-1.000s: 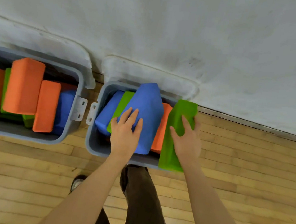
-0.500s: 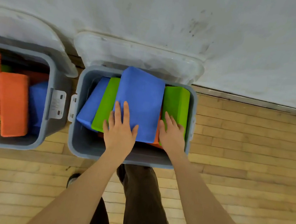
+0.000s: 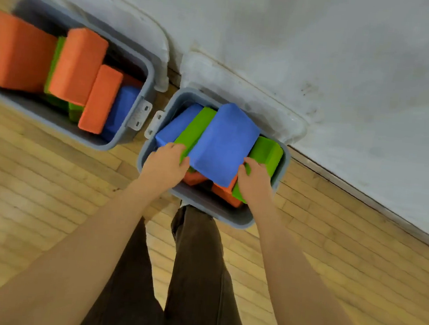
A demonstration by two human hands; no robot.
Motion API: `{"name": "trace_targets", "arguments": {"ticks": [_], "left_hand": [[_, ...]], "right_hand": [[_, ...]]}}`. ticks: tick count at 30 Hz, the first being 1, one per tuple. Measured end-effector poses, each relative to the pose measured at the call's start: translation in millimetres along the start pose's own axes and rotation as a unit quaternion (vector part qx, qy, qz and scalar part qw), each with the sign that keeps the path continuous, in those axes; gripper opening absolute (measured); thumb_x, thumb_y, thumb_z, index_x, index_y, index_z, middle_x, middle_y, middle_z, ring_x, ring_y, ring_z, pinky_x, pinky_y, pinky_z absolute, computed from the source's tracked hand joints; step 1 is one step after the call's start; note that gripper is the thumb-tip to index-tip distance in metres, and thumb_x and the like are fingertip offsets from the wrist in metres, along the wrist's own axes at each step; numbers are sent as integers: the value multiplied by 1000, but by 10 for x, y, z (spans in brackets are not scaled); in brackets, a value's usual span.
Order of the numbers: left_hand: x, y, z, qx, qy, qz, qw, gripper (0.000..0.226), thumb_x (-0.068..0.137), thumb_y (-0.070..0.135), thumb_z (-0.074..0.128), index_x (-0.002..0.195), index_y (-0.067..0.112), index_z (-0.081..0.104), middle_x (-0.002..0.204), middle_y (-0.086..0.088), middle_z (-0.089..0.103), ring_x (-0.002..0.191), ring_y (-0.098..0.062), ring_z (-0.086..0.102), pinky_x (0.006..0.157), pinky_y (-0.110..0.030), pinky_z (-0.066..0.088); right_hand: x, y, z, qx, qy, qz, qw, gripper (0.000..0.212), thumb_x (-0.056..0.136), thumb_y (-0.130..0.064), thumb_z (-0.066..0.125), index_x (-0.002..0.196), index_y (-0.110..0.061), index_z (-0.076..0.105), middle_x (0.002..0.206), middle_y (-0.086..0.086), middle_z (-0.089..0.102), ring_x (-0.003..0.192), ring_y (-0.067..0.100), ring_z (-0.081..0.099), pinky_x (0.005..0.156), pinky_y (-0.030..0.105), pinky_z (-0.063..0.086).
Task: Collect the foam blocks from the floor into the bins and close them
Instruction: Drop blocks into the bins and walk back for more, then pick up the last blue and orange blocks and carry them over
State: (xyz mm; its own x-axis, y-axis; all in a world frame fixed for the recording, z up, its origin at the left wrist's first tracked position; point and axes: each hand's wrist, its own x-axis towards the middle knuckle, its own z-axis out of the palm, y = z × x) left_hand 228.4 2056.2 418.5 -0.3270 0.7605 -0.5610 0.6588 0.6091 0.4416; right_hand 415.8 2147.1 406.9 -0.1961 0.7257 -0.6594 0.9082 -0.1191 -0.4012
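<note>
In the right bin (image 3: 239, 218), at its near edge, we've got both hands curled on the big blue block (image 3: 221, 146): left hand (image 3: 164, 164) grips its left near corner, right hand (image 3: 254, 182) its right near corner. Block lies tilted atop green block (image 3: 268, 153) and orange block (image 3: 227, 193). Left bin (image 3: 121, 143) beside it is full, lid (image 3: 142, 28) open against the wall.
</note>
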Motion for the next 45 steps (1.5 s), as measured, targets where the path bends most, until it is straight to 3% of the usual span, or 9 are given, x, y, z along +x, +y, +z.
{"name": "trace_targets", "arguments": {"ticks": [7,11,17,22,29,34,39,42,45], "left_hand": [[-1235,-392,-489,-153,94,-172,969,40,98,29,42,132,11,48,131,-10,53,116,-27,51,96,-41,43],[-2007,-751,-407,-217,130,-258,932,37,99,29,40,130,13,49,128,-8,56,111,-25,54,89,-35,45],[-3415,-1041,239,-326,202,-387,838,37,99,27,39,130,9,51,120,-11,60,105,-25,56,84,-34,48],[-4521,-948,1071,-423,290,-463,723,36,99,27,41,129,9,51,116,-9,60,91,-20,58,75,-31,48],[-6044,-345,2804,-544,329,-602,483,31,98,27,41,117,10,59,108,-8,64,96,-23,58,79,-31,47],[-6635,365,3802,-621,357,-652,250,31,98,24,42,116,5,59,104,-10,63,89,-22,57,75,-30,45],[-6788,904,4329,-669,386,-636,9,34,99,22,43,124,1,55,104,-10,62,83,-15,55,71,-22,40],[-6827,1040,4485,-682,387,-618,-58,34,99,21,42,121,1,57,102,-11,63,84,-18,55,73,-26,40],[-7069,969,4751,-692,394,-593,-118,25,98,19,42,105,4,60,101,-17,62,92,-27,56,81,-31,44]], "right_hand": [[-784,-623,-88,-85,-96,-115,985,36,98,-22,41,130,-10,53,133,13,54,118,29,51,93,36,40],[-1192,-945,131,-150,-123,-196,961,33,99,-18,41,126,-7,57,126,15,58,112,31,52,81,32,37],[-1868,-1024,716,-282,-204,-300,888,32,98,-22,42,125,-13,57,124,11,60,113,29,53,93,41,45],[-2660,-852,1363,-419,-273,-386,775,35,99,-25,39,128,-16,55,129,7,57,114,27,54,94,39,45],[-4057,-7,2291,-545,-357,-461,603,36,100,-23,37,129,-11,54,114,7,59,93,19,53,80,30,42],[-5022,805,2767,-598,-397,-510,473,35,98,-19,42,128,-8,56,125,9,58,114,25,52,88,27,39],[-5946,1382,3335,-636,-429,-544,341,30,96,-16,43,118,-6,61,117,11,62,103,23,55,83,27,40],[-6371,1570,3696,-642,-426,-544,332,29,95,-18,44,115,-8,63,100,5,62,90,20,56,81,34,48],[-6836,1877,4067,-665,-421,-533,312,30,96,-18,43,121,-9,58,107,7,61,94,21,56,80,35,50]]}}
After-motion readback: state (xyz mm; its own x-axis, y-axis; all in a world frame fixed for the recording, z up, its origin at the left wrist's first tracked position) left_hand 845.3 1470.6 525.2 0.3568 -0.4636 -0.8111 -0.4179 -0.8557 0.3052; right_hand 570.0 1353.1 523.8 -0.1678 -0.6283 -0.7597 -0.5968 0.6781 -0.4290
